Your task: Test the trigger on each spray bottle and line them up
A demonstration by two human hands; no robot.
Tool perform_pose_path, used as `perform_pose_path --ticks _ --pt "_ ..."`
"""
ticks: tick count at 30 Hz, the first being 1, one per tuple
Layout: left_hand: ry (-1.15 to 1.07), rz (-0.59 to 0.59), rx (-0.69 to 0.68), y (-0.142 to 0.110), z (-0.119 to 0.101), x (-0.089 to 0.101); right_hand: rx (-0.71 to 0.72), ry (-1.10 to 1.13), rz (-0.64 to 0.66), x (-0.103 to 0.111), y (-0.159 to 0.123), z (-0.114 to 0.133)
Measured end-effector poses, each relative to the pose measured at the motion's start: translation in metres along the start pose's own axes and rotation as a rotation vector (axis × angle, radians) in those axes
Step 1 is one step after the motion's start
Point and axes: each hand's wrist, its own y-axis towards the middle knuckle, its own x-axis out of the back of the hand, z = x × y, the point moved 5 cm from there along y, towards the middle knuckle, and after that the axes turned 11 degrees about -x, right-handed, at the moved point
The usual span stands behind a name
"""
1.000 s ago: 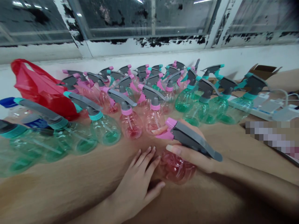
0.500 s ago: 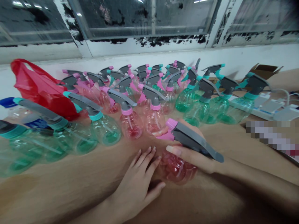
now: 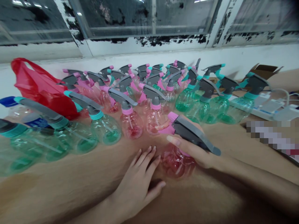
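My right hand (image 3: 195,151) is wrapped round the neck of a spray bottle (image 3: 176,163) with a see-through pink body, a grey head and a pink nozzle and trigger. Its head points away to the left, and part of the neck is hidden by my fingers. Flat on the table, just left of that bottle, lies my left hand (image 3: 137,179) with fingers apart and nothing in it. Beyond my hands stand a pink spray bottle (image 3: 131,124) and a green-tinted spray bottle (image 3: 106,130), both upright.
Several more pink and green spray bottles fill the back of the table (image 3: 77,186). A red plastic bag (image 3: 51,93) and a blue-capped bottle (image 3: 21,113) are at left. On the right are a power strip (image 3: 263,107), an opened cardboard box (image 3: 263,71) and a pixelated object (image 3: 271,137).
My right hand and the pink spray bottle have shifted slightly up and away from me. My left hand stays in the same place.
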Motion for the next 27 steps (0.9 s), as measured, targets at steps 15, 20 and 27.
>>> perform_pose_path --ticks 15,20,27 --pt "-0.006 0.002 -0.001 0.0013 -0.0003 -0.0004 0.019 0.079 -0.006 -0.0002 -0.0009 0.0006" --pt "-0.003 -0.009 0.002 0.0016 -0.0005 0.0005 0.021 0.047 -0.002 0.0001 -0.0017 0.0008" --pt "-0.013 -0.015 -0.003 0.0005 -0.0018 0.0009 0.036 0.052 0.001 -0.0002 -0.0021 0.0018"
